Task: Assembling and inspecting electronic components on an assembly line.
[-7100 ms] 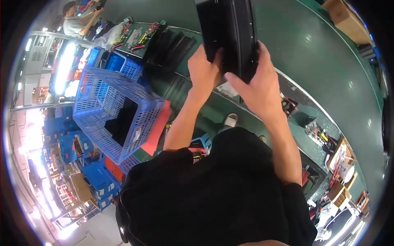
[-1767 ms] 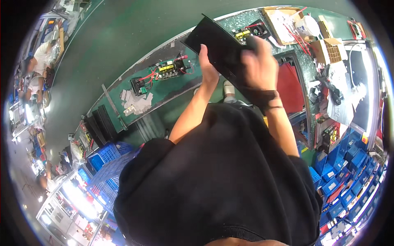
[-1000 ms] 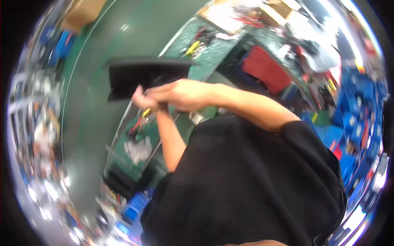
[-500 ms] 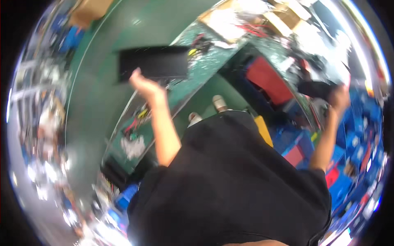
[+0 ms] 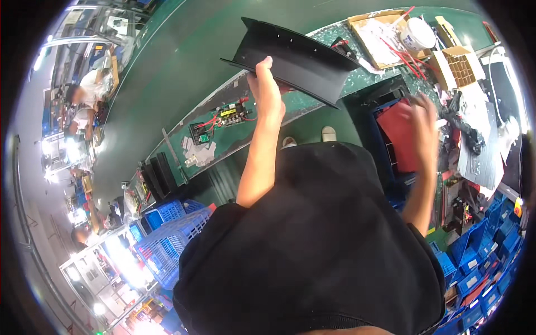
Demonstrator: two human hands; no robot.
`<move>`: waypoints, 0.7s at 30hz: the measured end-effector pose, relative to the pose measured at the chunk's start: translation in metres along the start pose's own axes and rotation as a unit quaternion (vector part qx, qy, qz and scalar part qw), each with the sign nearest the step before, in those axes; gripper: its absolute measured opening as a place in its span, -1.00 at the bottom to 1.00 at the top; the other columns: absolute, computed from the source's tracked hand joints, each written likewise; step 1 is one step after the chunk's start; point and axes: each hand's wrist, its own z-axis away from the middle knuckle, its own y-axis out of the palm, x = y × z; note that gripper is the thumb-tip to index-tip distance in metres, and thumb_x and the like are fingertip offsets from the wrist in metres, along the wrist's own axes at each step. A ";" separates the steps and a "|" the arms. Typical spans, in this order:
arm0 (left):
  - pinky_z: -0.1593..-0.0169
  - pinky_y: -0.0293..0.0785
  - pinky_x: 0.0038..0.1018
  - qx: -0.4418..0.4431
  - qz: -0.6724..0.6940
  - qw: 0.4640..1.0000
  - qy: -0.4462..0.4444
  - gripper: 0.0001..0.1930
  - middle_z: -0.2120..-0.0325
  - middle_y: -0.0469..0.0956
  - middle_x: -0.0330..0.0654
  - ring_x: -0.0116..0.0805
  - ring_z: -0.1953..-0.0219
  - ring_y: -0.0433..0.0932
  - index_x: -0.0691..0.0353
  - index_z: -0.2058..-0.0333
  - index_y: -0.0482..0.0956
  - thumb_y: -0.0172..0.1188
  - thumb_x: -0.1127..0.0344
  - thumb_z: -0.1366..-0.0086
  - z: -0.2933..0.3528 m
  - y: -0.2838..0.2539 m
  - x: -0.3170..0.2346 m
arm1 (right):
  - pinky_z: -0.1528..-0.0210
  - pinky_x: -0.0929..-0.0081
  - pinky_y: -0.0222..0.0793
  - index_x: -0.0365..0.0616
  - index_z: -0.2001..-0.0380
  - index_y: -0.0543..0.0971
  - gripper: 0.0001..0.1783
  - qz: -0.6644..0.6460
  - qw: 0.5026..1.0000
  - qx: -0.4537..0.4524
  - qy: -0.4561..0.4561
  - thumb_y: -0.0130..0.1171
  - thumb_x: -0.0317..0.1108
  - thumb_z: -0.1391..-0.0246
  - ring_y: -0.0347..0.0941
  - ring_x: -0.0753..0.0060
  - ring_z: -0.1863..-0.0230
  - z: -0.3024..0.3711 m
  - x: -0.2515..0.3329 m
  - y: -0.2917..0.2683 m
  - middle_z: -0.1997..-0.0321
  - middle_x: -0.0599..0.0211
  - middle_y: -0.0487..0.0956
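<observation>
My left hand [image 5: 269, 92] is closed on a black U-shaped metal housing [image 5: 296, 56], thumb on its inner face and fingers underneath. The housing tilts above the green workbench [image 5: 223, 139], with small holes along its far flange. My right hand [image 5: 422, 120] hovers beside a red sheet-like piece [image 5: 397, 137] that lies in a dark blue bin. Motion smears its fingers, so whether it holds anything cannot be told. On the bench left of my left forearm lies a circuit board [image 5: 230, 114] with red wires, next to a small black module [image 5: 200, 133].
Scraps of white paper [image 5: 199, 153] lie near the bench's left end. At the back right are a shallow carton [image 5: 375, 39], a white bucket [image 5: 417, 34] and a divided cardboard box [image 5: 460, 67]. Blue baskets [image 5: 167, 245] stand at left, blue bins [image 5: 469, 245] at right. Other people sit far left.
My view has turned. The housing in my left hand has tilted, showing its inside. My right hand has come inward from the far right, away from a dark object there, to beside the red piece.
</observation>
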 end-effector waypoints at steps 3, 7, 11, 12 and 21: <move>0.05 0.43 -0.29 0.087 0.135 0.987 0.008 -0.54 0.14 0.52 -0.21 -0.27 0.09 0.49 0.19 0.06 0.45 0.02 -0.04 -0.22 0.006 -0.006 -0.008 | 0.02 0.49 0.41 -0.33 -0.26 0.19 -0.42 -0.256 0.959 0.119 0.036 0.03 -0.29 -0.26 0.49 0.37 0.03 -0.011 0.028 0.091 -0.12 0.09 0.43; -0.13 0.32 -0.32 0.101 0.187 0.977 -0.015 -0.55 0.04 0.51 -0.20 -0.29 -0.03 0.44 0.24 0.00 0.43 -0.05 0.04 -0.29 0.009 -0.023 -0.013 | 0.26 0.68 0.36 -0.25 0.02 0.48 -0.70 -0.222 0.969 0.109 0.001 0.11 -0.41 -0.20 0.35 0.73 0.36 -0.013 0.039 0.131 0.29 0.51 0.50; -0.12 0.35 -0.28 0.156 0.101 0.982 -0.044 -0.61 0.08 0.53 -0.17 -0.27 -0.02 0.47 0.23 0.05 0.48 0.04 0.11 -0.24 0.011 -0.079 0.000 | 0.29 0.64 0.36 -0.23 0.10 0.52 -0.75 -0.111 0.978 0.175 0.009 0.13 -0.35 -0.19 0.39 0.68 0.36 -0.016 0.031 0.162 0.35 0.50 0.52; -0.08 0.39 -0.26 0.119 0.115 0.983 -0.073 -0.62 0.10 0.54 -0.17 -0.27 0.02 0.49 0.22 0.07 0.48 0.06 0.13 -0.22 0.012 -0.087 0.003 | 0.18 0.56 0.39 -0.27 0.07 0.51 -0.67 -0.169 0.950 0.262 0.036 0.13 -0.27 -0.20 0.41 0.61 0.29 -0.021 0.013 0.168 0.29 0.42 0.53; 0.08 0.56 -0.15 -0.131 0.083 0.985 -0.072 -0.65 0.18 0.55 -0.12 -0.22 0.13 0.56 0.28 0.14 0.48 0.10 0.17 -0.17 0.057 -0.193 0.026 | -0.01 0.18 0.40 -0.45 0.13 0.51 -0.20 0.457 0.873 -0.102 -0.136 0.30 0.18 0.11 0.52 -0.09 0.10 -0.238 -0.148 0.141 0.20 -0.23 0.57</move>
